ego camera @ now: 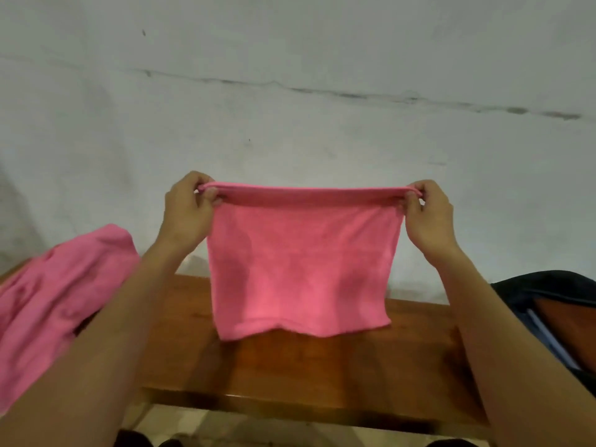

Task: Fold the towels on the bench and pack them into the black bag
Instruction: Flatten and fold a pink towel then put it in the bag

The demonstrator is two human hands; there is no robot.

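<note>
At centre frame, a pink towel (300,266) held up over the wooden bench (309,366), already doubled along its top edge, left hand (188,209) and right hand (427,214) each pinching a top corner. Likely trouble: a slipped corner letting the layers fall out of line, or the hanging hem dragging crooked across the wood. At left edge, more pink towels (54,301), heaped and blurred, number unclear. At right edge, black bag (548,285), cut off, opening hard to judge.
</note>
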